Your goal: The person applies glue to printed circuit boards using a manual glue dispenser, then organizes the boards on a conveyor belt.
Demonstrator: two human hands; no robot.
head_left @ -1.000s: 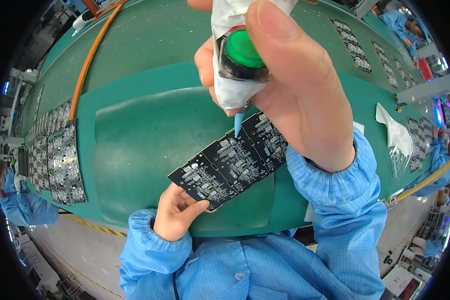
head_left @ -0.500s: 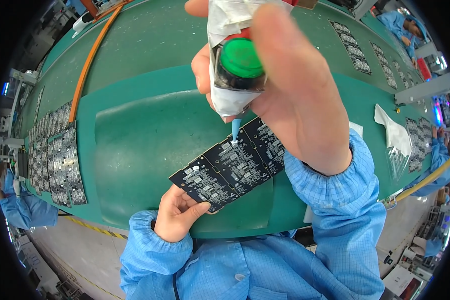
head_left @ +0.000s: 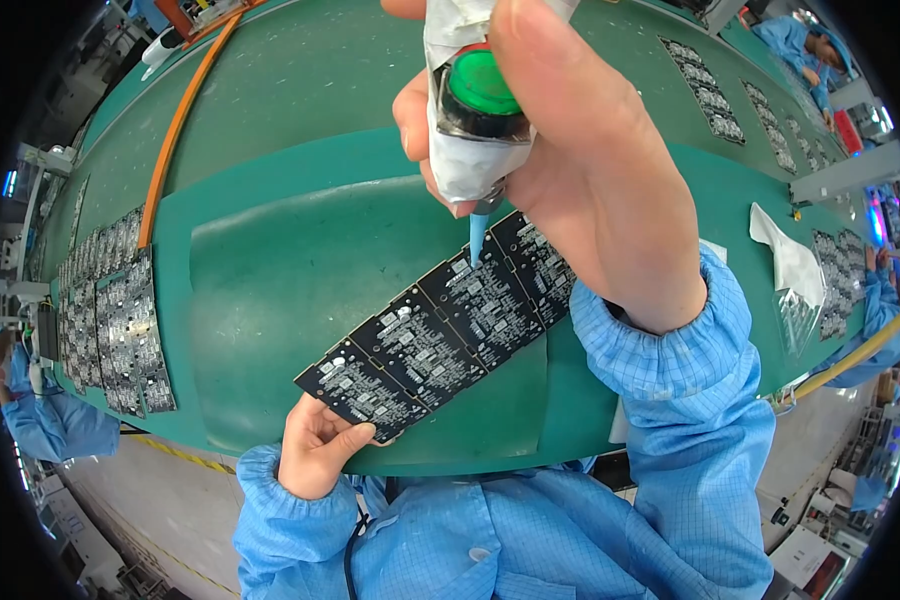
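Note:
My left hand (head_left: 318,448) pinches the lower left corner of a black circuit board panel (head_left: 440,345), thumb on top. The panel slants up to the right, and its far right end is hidden behind my right hand (head_left: 605,170). That hand is wrapped round a glue dispenser (head_left: 467,150) bound in white tape, my thumb beside its green button (head_left: 485,82). Its blue nozzle (head_left: 478,240) points down at the upper edge of the panel; whether the tip touches cannot be made out. Two white dabs sit on the panel's sections to the left.
Under the panel lies a green mat (head_left: 260,300). Rows of circuit boards (head_left: 120,320) lie at the left, beside an orange strip (head_left: 185,110). More boards (head_left: 702,90) lie at the far right, and a white cloth (head_left: 790,250) at the right. Co-workers in blue sit at both sides.
The panel and my left hand have shifted left and slightly down, bringing another section under the nozzle. The dispenser has risen slightly and its nozzle has left the white dab.

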